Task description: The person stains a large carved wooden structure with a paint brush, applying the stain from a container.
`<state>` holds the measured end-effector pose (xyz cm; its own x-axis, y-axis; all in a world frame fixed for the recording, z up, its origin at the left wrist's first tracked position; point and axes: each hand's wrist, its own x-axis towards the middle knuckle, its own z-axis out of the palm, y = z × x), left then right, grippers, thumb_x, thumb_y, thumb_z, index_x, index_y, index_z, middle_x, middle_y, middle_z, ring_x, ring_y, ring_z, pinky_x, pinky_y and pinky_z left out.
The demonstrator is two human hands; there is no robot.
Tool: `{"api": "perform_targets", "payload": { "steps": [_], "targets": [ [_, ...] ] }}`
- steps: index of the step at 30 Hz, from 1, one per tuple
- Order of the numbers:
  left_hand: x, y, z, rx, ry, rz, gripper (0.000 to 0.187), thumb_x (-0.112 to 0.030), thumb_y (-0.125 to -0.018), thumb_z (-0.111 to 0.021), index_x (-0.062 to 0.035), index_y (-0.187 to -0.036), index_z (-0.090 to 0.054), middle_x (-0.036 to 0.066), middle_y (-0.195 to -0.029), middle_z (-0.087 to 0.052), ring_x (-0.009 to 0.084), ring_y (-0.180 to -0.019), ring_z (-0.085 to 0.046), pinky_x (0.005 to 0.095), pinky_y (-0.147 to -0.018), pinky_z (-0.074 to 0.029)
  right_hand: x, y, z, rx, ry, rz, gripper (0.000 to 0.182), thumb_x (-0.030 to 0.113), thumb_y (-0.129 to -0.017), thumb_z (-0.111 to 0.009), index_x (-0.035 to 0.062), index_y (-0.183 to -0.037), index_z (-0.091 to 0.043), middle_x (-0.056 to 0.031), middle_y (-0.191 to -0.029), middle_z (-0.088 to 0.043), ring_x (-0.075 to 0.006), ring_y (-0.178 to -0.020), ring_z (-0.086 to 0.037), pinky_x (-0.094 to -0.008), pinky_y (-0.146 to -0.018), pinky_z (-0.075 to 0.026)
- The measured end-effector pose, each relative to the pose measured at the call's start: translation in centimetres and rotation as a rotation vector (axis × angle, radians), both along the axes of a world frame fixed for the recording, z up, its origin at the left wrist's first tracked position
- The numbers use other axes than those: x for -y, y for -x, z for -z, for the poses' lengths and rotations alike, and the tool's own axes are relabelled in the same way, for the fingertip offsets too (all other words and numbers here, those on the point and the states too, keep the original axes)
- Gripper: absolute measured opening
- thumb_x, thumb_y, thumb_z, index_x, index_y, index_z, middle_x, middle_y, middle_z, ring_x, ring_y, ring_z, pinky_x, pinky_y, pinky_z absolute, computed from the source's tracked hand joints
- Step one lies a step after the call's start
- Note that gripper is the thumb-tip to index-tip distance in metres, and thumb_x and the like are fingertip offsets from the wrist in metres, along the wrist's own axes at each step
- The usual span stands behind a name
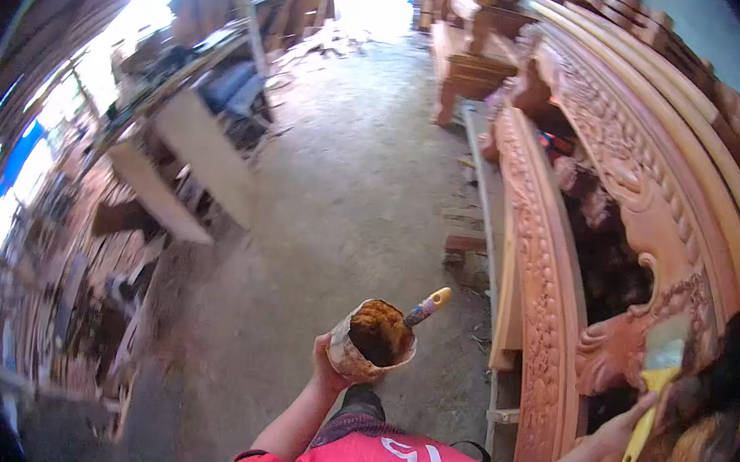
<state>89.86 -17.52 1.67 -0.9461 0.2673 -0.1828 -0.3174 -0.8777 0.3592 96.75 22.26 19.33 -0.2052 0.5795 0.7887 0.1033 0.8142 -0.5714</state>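
My left hand [328, 365] is wrapped round a pale, stained pot [346, 353] whose inside is coated brown. A second brush with a yellow-tipped handle [431, 305] leans out over the pot's rim; its lower end is hidden inside. On the right, my right hand [625, 425] grips a paintbrush [662, 375] by its yellow handle, bristles pointing up and away from me. The bristles overlap the carved reddish-brown wooden panel [619, 331] in this view.
Another long carved board [531, 273] runs along the right side, beside plain curved wooden rails [670, 77]. Wooden planks [203, 157] and piled scrap wood [101, 294] line the left. A concrete floor [321, 182] stretches between them toward a bright opening.
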Motion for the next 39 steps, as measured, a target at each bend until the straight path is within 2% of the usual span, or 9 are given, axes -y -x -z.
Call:
{"api": "perform_targets", "payload": {
  "steps": [5,8,10,13,25,28,29,31,39],
  "targets": [
    [1.0,10.8,0.6,0.025,-0.041,0.201,0.069,-0.050,-0.071,-0.043,-0.0056,-0.123,-0.040,0.013,-0.123,-0.044,0.0312,-0.110,-0.045,0.0468,-0.089,-0.038,1.6,-3.2,-5.0,0.109,-0.611,0.750,0.027,0.015,-0.086,-0.051,-0.0051,-0.103,-0.056,-0.0163,-0.102,-0.058,-0.0247,-0.089,-0.058,-0.0313,-0.078,-0.047],
    [1.1,15.2,-1.3,-0.045,0.048,0.262,0.071,-0.054,-0.070,-0.042,-0.0081,-0.123,-0.040,0.012,-0.123,-0.044,0.0312,-0.111,-0.043,0.0467,-0.090,-0.037,1.8,-4.4,-4.7,-0.047,-0.209,0.954,0.027,0.018,-0.085,-0.052,-0.0024,-0.102,-0.058,-0.0160,-0.102,-0.058,-0.0245,-0.092,-0.058,-0.0307,-0.080,-0.045],
    [0.5,16.6,-2.8,-0.062,0.070,0.310,0.072,-0.056,-0.071,-0.039,-0.0095,-0.125,-0.038,0.013,-0.124,-0.042,0.0322,-0.112,-0.042,0.0481,-0.090,-0.037,1.9,-3.0,-5.6,-0.014,-0.498,0.573,0.028,0.018,-0.088,-0.046,-0.0024,-0.104,-0.057,-0.0155,-0.109,-0.055,-0.0221,-0.100,-0.054,-0.0302,-0.087,-0.041],
    [-0.4,19.1,-2.2,-0.145,0.115,0.336,0.076,-0.061,-0.070,-0.037,-0.0138,-0.129,-0.032,0.013,-0.126,-0.039,0.0330,-0.113,-0.041,0.0506,-0.088,-0.038,4.4,2.1,-5.0,0.058,0.066,0.573,0.023,0.013,-0.085,-0.049,0.0034,-0.103,-0.059,-0.0137,-0.104,-0.059,-0.0210,-0.093,-0.057,-0.0290,-0.079,-0.044],
    [-6.6,21.3,-3.9,-0.173,-0.017,0.601,0.080,-0.066,-0.067,-0.037,-0.0179,-0.130,-0.029,0.013,-0.130,-0.033,0.0344,-0.117,-0.036,0.0551,-0.089,-0.035,5.7,1.9,-7.3,0.042,-0.398,0.400,0.019,-0.002,-0.078,-0.055,0.0029,-0.096,-0.061,-0.0146,-0.107,-0.057,-0.0198,-0.096,-0.056,-0.0271,-0.081,-0.043],
    [-7.5,21.3,-2.3,-0.229,0.036,0.643,0.077,-0.065,-0.068,-0.037,-0.0198,-0.130,-0.029,0.012,-0.131,-0.032,0.0351,-0.117,-0.035,0.0568,-0.089,-0.034,4.3,1.7,-6.1,0.308,0.055,0.254,0.024,0.013,-0.083,-0.050,0.0164,-0.106,-0.059,-0.0155,-0.125,-0.042,-0.0247,-0.110,-0.047,-0.0288,-0.083,-0.043],
    [-7.9,21.2,-2.0,-0.223,0.038,0.641,0.077,-0.065,-0.068,-0.036,-0.0204,-0.130,-0.029,0.012,-0.131,-0.032,0.0353,-0.117,-0.035,0.0573,-0.089,-0.034,3.5,2.0,-4.1,0.857,-0.654,0.640,0.025,0.016,-0.083,-0.050,0.0200,-0.107,-0.058,-0.0146,-0.127,-0.041,-0.0267,-0.112,-0.046,-0.0325,-0.084,-0.043],
    [-8.6,20.7,-1.5,-0.166,0.004,0.634,0.075,-0.064,-0.068,-0.036,-0.0215,-0.130,-0.029,0.012,-0.131,-0.032,0.0357,-0.117,-0.035,0.0587,-0.088,-0.034,3.3,2.7,0.4,0.809,-0.676,0.498,0.030,0.018,-0.080,-0.053,0.0258,-0.109,-0.056,-0.0113,-0.126,-0.042,-0.0296,-0.112,-0.045,-0.0399,-0.087,-0.041],
    [-9.3,20.7,-0.1,-0.095,-0.013,0.708,0.075,-0.065,-0.068,-0.037,-0.0223,-0.130,-0.029,0.011,-0.131,-0.032,0.0358,-0.116,-0.036,0.0588,-0.086,-0.035,4.2,0.7,1.3,1.055,-0.075,-0.022,0.018,0.021,-0.081,-0.054,0.0193,-0.098,-0.060,-0.0081,-0.118,-0.051,-0.0277,-0.099,-0.054,-0.0385,-0.088,-0.042]
  ]
}}
